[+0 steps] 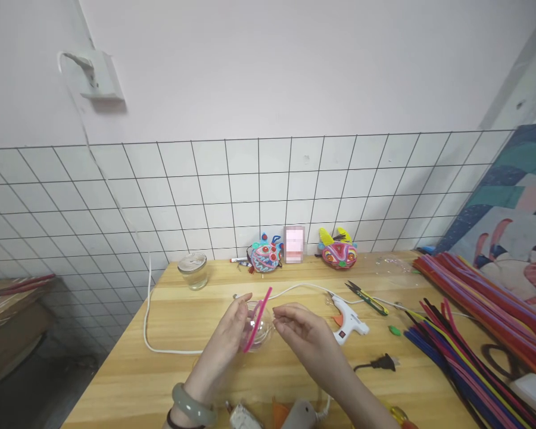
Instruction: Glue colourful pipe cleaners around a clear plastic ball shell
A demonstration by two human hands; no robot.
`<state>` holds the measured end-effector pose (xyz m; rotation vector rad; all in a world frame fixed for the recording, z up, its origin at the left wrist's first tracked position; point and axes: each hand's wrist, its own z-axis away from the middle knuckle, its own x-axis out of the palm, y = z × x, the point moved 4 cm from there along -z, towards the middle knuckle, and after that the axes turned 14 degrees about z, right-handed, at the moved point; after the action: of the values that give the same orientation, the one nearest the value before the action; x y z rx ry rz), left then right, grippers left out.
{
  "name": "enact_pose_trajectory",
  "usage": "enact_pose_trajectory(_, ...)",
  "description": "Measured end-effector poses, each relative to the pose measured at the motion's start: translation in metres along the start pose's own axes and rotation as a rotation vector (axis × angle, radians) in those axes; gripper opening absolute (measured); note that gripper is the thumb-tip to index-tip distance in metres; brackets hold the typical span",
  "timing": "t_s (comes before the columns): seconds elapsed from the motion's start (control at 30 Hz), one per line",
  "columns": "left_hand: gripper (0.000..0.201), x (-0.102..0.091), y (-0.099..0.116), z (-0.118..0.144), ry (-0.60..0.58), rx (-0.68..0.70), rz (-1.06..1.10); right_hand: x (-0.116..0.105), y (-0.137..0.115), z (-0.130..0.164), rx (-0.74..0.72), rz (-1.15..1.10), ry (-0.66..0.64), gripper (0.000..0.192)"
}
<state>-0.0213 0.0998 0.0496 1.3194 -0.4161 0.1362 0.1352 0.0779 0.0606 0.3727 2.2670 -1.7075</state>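
In the head view, my left hand is curled around the left side of a clear, hollow plastic ball. A bright pink pipe cleaner slants upright across the ball's front. On the ball's right, the fingers of my right hand are bent and drawn together, tips close to its edge. Whether those tips pinch anything small cannot be made out. A white glue gun lies just beyond my right hand, beside yellow-handled thread snips.
Bundled pipe cleaners cover the table's right side. A lidded glass jar stands at the back left. Two colourful animal-head ornaments lean near the tiled wall. A black plug and a grey glue gun lie nearer; a white cable crosses the left.
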Motion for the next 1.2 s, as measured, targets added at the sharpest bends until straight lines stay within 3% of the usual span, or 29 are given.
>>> enact_pose_trajectory(0.2, 0.07, -0.003, -0.001, 0.0, -0.058, 0.006, 0.032, -0.001, 0.005, -0.001, 0.052, 0.115, -0.001, 0.021)
enact_pose_trajectory(0.37, 0.051, -0.005, 0.005, 0.001, -0.03, 0.016, 0.134, -0.004, 0.011, -0.002, 0.088, 0.278, -0.003, 0.013)
enact_pose_trajectory(0.5, 0.052, -0.009, 0.011, 0.001, -0.003, 0.028, 0.194, -0.003, 0.015, -0.003, 0.043, 0.334, -0.063, 0.045)
enact_pose_trajectory(0.63, 0.061, -0.015, 0.013, 0.0, 0.003, 0.03, 0.238, 0.0, 0.028, -0.006, 0.149, 0.325, -0.108, 0.01)
enact_pose_trajectory(0.73, 0.066, -0.019, 0.012, -0.002, 0.018, 0.052, 0.236, 0.003, 0.032, -0.007, 0.193, 0.279, -0.127, 0.019)
enact_pose_trajectory(0.8, 0.073, -0.02, 0.011, -0.003, 0.023, 0.081, 0.179, 0.005, 0.029, -0.006, 0.158, 0.229, -0.126, 0.012)
enact_pose_trajectory(0.9, 0.087, -0.014, 0.012, -0.002, -0.016, 0.146, 0.05, 0.01, 0.02, -0.002, 0.086, 0.106, -0.17, 0.04)
enact_pose_trajectory(0.97, 0.094, -0.009, 0.012, 0.001, -0.039, 0.175, -0.02, 0.013, 0.012, 0.001, 0.045, -0.066, -0.249, 0.048)
enact_pose_trajectory(1.07, 0.097, -0.004, 0.014, 0.005, -0.049, 0.198, -0.114, 0.014, -0.001, 0.003, -0.005, -0.308, -0.332, 0.045)
enact_pose_trajectory(1.2, 0.093, -0.002, 0.018, 0.008, -0.058, 0.292, -0.247, 0.011, -0.01, 0.001, -0.018, -0.355, -0.314, 0.037)
